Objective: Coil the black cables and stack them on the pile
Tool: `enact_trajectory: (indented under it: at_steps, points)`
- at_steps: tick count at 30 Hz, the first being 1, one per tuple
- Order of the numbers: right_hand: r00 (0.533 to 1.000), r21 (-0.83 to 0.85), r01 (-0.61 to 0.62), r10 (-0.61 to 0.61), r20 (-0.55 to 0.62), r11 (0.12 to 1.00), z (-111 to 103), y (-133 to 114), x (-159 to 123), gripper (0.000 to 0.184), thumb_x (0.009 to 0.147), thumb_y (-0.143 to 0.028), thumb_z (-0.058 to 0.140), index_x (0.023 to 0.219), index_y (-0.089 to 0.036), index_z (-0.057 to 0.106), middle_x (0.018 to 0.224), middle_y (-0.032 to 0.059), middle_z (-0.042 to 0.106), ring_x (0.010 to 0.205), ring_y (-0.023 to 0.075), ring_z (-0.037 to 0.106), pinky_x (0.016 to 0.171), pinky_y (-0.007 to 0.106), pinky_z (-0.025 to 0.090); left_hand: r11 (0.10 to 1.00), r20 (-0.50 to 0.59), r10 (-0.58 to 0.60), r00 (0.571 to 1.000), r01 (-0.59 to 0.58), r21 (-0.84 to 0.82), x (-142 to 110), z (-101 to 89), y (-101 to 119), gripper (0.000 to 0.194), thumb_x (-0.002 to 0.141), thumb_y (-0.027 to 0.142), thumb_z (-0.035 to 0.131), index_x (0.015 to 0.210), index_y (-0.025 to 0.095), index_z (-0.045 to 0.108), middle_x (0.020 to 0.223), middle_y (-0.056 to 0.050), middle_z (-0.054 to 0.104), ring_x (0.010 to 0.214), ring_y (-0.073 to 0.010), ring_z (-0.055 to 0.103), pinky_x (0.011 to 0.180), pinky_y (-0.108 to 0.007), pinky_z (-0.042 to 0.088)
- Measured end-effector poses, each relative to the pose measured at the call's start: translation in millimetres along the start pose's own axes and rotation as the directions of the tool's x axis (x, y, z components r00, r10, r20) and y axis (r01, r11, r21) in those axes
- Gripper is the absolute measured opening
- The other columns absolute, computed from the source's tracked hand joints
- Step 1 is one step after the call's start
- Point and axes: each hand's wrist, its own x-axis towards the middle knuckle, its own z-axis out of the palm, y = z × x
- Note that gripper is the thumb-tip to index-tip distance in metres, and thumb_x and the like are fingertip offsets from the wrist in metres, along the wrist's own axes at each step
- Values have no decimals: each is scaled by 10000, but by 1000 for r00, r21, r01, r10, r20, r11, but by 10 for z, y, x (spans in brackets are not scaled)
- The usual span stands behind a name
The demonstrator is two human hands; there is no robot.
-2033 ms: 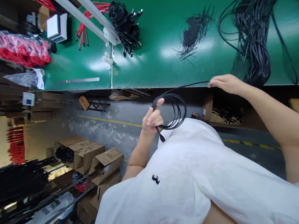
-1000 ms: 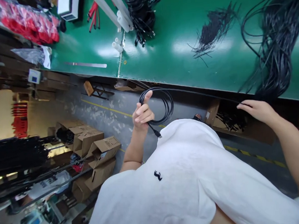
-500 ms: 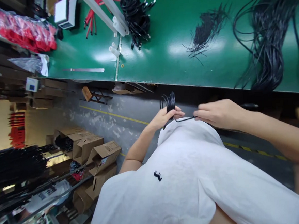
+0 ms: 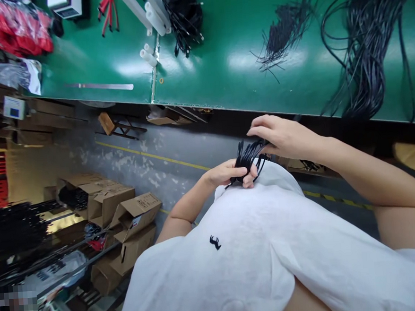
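A coil of black cable hangs in front of my white shirt. My left hand is closed round its lower left part, thumb across the loops and fingertips showing beneath. At the coil's right end is my right hand, its upper fingers bent and raised while the lower ones meet the loops. The cable runs in under these fingers, so part of the right-hand grip is hidden.
Beyond my hands is a green workbench bearing a long black cable bundle, thin black ties, coiled black cables and a metal ruler. Cardboard boxes and a stool stand on the floor at left.
My right hand has moved left and up to the coil, after holding a cable strand out to the right. The coil is now tipped to the right, its loops spread towards that hand.
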Motion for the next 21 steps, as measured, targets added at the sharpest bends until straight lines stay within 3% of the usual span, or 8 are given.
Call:
enact_trajectory:
  at_steps: [3,7,13,18,21]
  points:
    - [996,46,54,-57,63,997,36,31,61,404,962,-322,432,1314,-210,596,1256,143,607,1062,245,583,691,305,472,999,-1,-4,1000,4,32,-9,-2,28,460,665,547,826,848,149,687,584,-16,601,544,-140,580,636,-331,527]
    - [996,34,-34,31,78,999,50,155,38,491,972,-499,448,1332,-203,603,1277,146,604,1087,265,592,685,305,472,995,-70,79,994,-75,60,-61,-93,30,462,705,537,798,868,120,685,595,-44,646,516,-149,598,571,-302,523]
    - [993,120,-67,55,100,991,87,248,19,538,960,-590,442,1301,-223,640,1213,128,636,1051,265,612,777,350,496,993,-134,59,989,-72,-96,-139,-155,-28,360,754,462,777,826,126,672,457,61,457,350,-75,411,445,-253,445]
    - [997,287,-5,-17,75,958,61,146,83,495,1011,-462,375,1385,-214,584,1314,149,593,1150,262,576,909,407,489,986,-55,82,995,-89,-144,-187,-126,-29,404,690,493,819,821,139,675,448,72,422,338,-70,379,418,-245,417]
    - [996,366,49,-72,51,929,-12,42,160,531,967,-474,480,1435,-229,535,1376,139,556,1218,276,537,972,434,458,991,-1,23,1000,-23,-132,-212,-95,-15,418,667,497,831,802,139,662,464,61,441,356,-88,419,448,-272,446]
